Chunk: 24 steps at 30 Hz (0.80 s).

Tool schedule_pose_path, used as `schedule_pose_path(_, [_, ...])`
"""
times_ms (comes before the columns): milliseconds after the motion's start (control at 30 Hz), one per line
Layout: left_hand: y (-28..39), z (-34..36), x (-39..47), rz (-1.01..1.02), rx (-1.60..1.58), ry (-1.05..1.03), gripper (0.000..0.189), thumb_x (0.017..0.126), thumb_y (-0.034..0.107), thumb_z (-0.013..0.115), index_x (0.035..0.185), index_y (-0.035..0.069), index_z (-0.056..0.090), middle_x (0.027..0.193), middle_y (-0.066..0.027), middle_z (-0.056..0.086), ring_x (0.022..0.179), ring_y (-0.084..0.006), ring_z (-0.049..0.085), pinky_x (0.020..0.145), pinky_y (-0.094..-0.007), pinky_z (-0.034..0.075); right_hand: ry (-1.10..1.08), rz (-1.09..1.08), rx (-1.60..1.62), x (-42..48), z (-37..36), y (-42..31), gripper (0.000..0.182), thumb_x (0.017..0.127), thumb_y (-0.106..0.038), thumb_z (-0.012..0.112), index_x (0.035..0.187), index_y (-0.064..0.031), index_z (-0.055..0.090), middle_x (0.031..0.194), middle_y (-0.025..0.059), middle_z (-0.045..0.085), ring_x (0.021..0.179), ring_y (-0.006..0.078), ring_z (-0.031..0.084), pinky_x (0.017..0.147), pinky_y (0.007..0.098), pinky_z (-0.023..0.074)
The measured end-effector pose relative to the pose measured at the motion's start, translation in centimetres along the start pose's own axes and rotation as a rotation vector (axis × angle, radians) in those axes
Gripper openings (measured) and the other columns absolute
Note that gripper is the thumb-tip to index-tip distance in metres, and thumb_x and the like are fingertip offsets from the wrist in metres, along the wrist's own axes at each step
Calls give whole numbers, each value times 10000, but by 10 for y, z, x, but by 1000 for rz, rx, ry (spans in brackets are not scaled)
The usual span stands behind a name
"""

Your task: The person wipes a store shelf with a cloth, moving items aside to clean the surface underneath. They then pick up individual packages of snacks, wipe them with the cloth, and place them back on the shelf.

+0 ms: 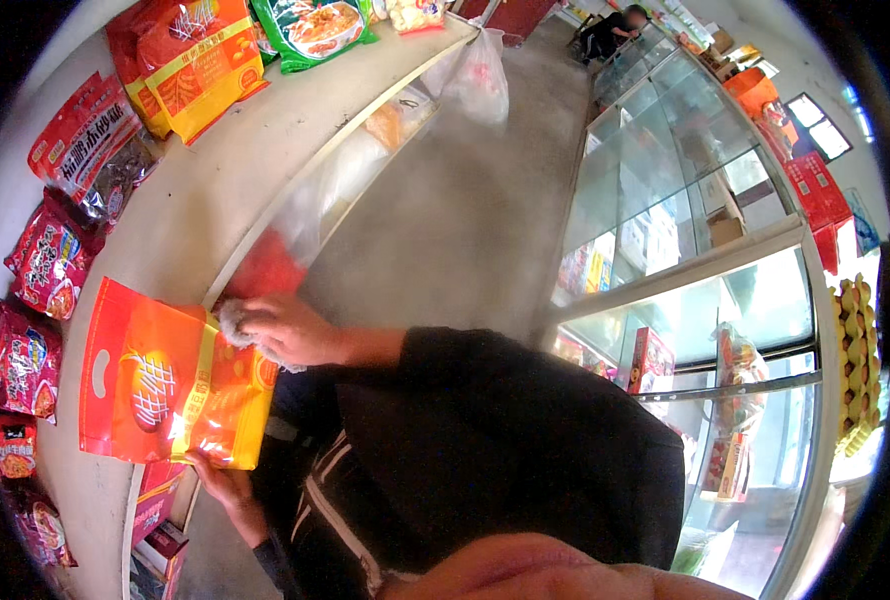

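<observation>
An orange, red and yellow soy milk powder bag (163, 375) with a handle cut-out lies at a slant before me, over the front edge of the white shelf (189, 202). My left hand (223, 484) grips its lower yellow edge, with the fingers partly hidden behind the bag. In my right hand (291, 326) is a bunched grey cloth (236, 322), held against the bag's upper right corner.
Red noodle packets (51, 259), a dried-food pouch (96, 150) and two similar orange bags (201, 67) stand along the wall. Glass display cases (662, 187) line the right side. A white plastic bag (478, 79) hangs at the shelf's end. Far off sits a person (613, 34).
</observation>
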<state>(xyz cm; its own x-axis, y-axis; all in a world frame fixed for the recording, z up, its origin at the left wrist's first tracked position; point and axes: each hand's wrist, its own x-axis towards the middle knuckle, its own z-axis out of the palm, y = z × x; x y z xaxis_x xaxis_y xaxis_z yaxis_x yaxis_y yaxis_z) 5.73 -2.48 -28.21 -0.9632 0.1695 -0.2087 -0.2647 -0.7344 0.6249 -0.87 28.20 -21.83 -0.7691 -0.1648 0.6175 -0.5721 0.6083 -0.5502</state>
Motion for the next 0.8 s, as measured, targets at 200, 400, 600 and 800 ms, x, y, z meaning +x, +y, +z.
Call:
schedule_pose_path(200, [2,10,-6,-12,57,59,665,927,551,410,1401,96,306,1403,-95,388,1271,-291,401,1052,-476,325,-56,621,250,-27,10,45,228,882,-172,543,1039,-10,580,898,158,622,827,284,618,722,391,482])
schedule_pose_path(400, [7,7,-9,19,67,41,663,929,547,409,1400,91,306,1393,-97,397,1266,-288,405,1055,-472,323,20,760,565,12,-12,9,310,951,-288,505,1098,-20,550,793,67,594,757,129,563,676,313,470])
schedule_pose_path(600, [3,10,-3,-5,65,30,672,927,545,415,1406,88,296,1407,-98,385,1271,-295,400,1053,-478,323,133,337,387,35,-2,-20,309,871,-197,608,1116,-20,543,998,155,559,927,308,554,812,403,441])
schedule_pose_path(800, [5,10,-5,-16,47,30,676,930,544,407,1413,87,286,1419,-104,371,1275,-299,396,1057,-482,317,-29,200,146,19,13,-13,411,812,-249,690,1114,-2,562,1078,157,568,1005,319,536,864,401,428])
